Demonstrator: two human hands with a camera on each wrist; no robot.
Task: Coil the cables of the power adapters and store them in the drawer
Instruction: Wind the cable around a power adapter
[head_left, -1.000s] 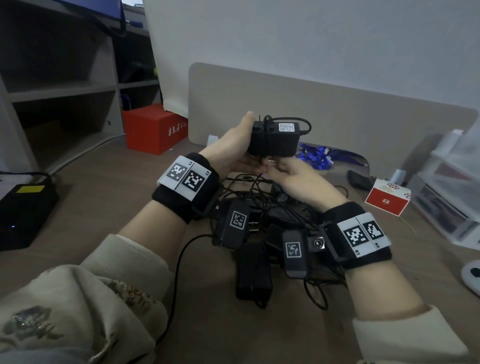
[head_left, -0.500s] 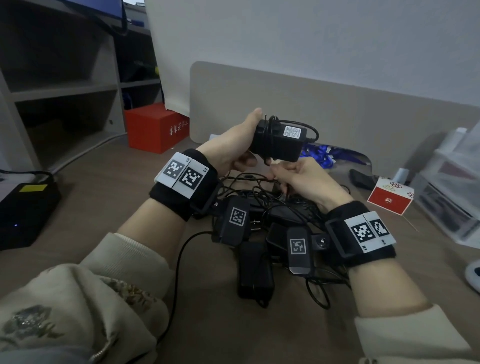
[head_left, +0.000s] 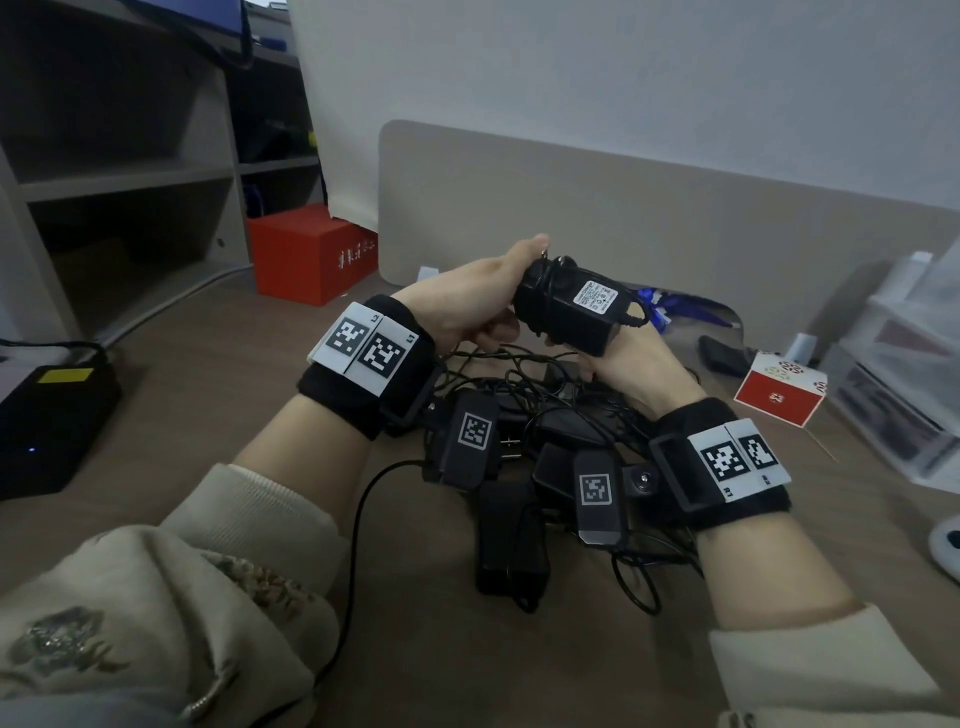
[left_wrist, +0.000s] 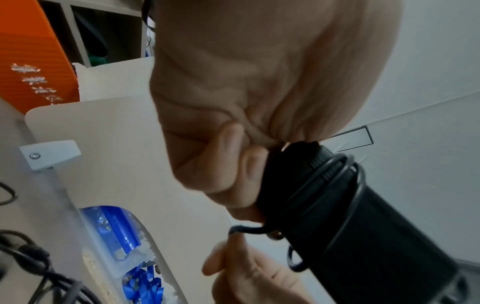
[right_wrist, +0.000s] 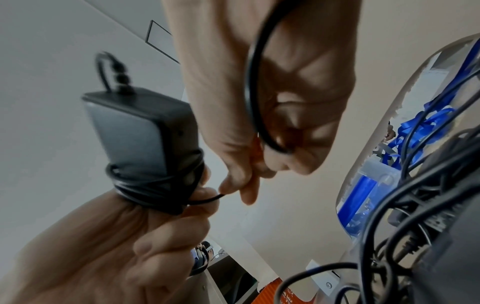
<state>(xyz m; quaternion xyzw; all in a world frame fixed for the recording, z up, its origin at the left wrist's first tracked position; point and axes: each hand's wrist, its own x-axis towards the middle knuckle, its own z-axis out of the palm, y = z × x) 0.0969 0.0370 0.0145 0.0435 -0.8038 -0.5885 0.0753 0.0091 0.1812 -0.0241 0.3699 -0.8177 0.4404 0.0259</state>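
Gripping one end of the black adapter (head_left: 569, 312) above the desk's tangled pile (head_left: 535, 447), the left hand (head_left: 467, 306) curls tight; the right hand (right_wrist: 270, 102) pinches its cable (right_wrist: 207, 200) (only wrist views show the wraps).

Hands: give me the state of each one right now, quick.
Left hand: closed around one end of the black power adapter.
Right hand: pinching the adapter's cable.

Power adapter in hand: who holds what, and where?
Left hand grips the power adapter by its plug end; right hand pinches its cable beside the wraps.
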